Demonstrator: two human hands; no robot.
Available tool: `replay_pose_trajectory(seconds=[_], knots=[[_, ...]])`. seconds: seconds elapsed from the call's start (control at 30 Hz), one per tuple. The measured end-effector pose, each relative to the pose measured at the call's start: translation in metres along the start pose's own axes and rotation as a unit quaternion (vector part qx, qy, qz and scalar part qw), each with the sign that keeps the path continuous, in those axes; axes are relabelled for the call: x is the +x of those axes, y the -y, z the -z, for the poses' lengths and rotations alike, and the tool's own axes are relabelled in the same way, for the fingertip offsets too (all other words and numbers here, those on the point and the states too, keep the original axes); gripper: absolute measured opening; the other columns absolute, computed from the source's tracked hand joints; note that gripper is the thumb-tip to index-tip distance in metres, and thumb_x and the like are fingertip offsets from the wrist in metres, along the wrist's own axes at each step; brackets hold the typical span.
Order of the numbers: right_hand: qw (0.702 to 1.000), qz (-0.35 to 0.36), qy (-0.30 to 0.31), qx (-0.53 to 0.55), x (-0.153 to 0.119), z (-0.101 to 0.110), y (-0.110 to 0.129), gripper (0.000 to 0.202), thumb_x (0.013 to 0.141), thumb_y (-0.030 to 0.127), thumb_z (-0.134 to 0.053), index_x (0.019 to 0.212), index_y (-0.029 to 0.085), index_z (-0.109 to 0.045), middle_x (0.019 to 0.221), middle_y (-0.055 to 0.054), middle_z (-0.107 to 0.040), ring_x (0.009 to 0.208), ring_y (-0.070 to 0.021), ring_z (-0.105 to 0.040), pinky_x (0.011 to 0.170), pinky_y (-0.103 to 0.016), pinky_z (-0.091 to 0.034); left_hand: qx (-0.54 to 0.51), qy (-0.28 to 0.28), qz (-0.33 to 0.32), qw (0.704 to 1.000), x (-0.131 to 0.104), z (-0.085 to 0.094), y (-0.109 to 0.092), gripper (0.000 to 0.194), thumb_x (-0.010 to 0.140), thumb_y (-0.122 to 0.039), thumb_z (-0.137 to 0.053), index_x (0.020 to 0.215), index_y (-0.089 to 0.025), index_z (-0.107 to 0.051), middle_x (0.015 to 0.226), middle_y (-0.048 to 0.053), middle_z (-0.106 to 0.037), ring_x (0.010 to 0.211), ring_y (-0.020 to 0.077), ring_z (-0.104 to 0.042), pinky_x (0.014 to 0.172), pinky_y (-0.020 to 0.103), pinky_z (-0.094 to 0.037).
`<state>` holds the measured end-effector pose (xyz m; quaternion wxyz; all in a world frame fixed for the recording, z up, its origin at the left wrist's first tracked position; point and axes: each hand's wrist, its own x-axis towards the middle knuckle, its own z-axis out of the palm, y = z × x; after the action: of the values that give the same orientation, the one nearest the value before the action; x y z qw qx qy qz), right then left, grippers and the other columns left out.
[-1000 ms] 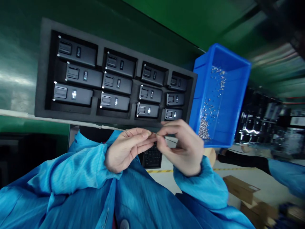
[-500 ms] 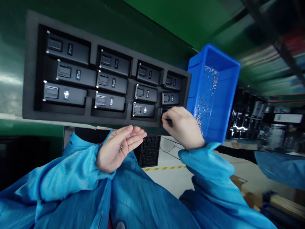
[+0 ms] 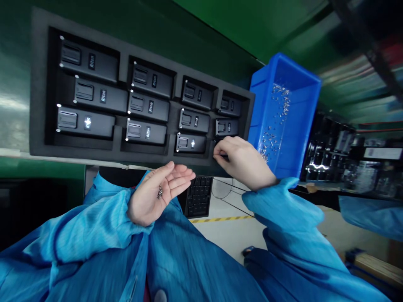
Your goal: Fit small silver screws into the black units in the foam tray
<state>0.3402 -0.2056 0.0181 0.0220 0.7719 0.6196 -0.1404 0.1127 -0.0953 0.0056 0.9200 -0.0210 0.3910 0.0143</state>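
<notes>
My left hand (image 3: 159,193) is palm up and cupped below the front edge of a black foam tray (image 3: 78,153). Small shiny screws (image 3: 160,191) lie in its palm. My right hand (image 3: 241,159) is closed in a pinch over the tray's front right corner; whatever its fingertips hold is hidden. Black units marked "Riton" (image 3: 138,130) sit in rows in the tray's recesses, with bright dots at the corners of one end. The unit (image 3: 226,126) nearest my right hand lies just behind its knuckles.
Right of the tray stands a blue plastic bin (image 3: 296,138) with many small metal pieces scattered inside. Shelving with black items (image 3: 327,147) is farther right, near another person's blue sleeve (image 3: 371,214). Below the table edge shows a black tray of compartments (image 3: 199,197).
My right hand stays pinched at the same corner, its wrist slightly farther right. My left hand has barely moved; the screws in its palm show more clearly. The view has shifted slightly.
</notes>
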Motion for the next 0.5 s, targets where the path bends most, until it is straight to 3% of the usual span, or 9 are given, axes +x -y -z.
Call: replay_pose_trajectory(seconds=[0.13, 0.23, 0.4, 0.5], knots=[[0.995, -0.072, 0.028, 0.065, 0.005, 0.002, -0.009, 0.017, 0.072, 0.014, -0.063, 0.076, 0.022, -0.048, 0.072, 0.001, -0.054, 0.067, -0.0154, -0.051, 0.063, -0.029, -0.039, -0.006, 0.031, 0.003, 1.0, 0.001, 0.002, -0.002, 0.037, 0.098, -0.033, -0.048, 0.086, -0.012, -0.075, 0.095, 0.01, -0.077, 0.104, 0.0198, -0.071, 0.106, 0.033, -0.047], [0.988, -0.12, 0.039, 0.086, 0.009, 0.0, -0.016, 0.024, 0.071, 0.025, -0.07, 0.076, 0.023, -0.046, 0.069, 0.003, -0.053, 0.058, -0.0126, -0.047, 0.055, -0.027, -0.036, -0.015, 0.1, 0.015, 0.995, 0.001, 0.003, -0.005, 0.048, 0.1, -0.04, -0.038, 0.096, -0.011, -0.076, 0.105, 0.012, -0.076, 0.111, 0.0215, -0.069, 0.106, 0.034, -0.047], [0.984, -0.145, 0.046, 0.094, 0.008, -0.004, -0.026, 0.029, 0.071, 0.035, -0.074, 0.074, 0.022, -0.048, 0.065, 0.003, -0.053, 0.053, -0.0118, -0.047, 0.05, -0.027, -0.035, -0.012, 0.191, 0.012, 0.982, -0.001, 0.003, -0.008, 0.056, 0.099, -0.051, -0.033, 0.117, -0.014, -0.071, 0.134, 0.01, -0.065, 0.136, 0.023, -0.052, 0.113, 0.033, -0.039], [0.988, -0.128, 0.008, 0.089, 0.002, 0.008, -0.023, 0.029, 0.072, 0.038, -0.075, 0.074, 0.023, -0.05, 0.065, 0.002, -0.054, 0.054, -0.0125, -0.049, 0.049, -0.028, -0.035, -0.012, 0.224, 0.007, 0.974, -0.003, 0.002, -0.009, 0.061, 0.099, -0.057, -0.031, 0.124, -0.015, -0.068, 0.143, 0.008, -0.058, 0.141, 0.022, -0.045, 0.115, 0.032, -0.036]])
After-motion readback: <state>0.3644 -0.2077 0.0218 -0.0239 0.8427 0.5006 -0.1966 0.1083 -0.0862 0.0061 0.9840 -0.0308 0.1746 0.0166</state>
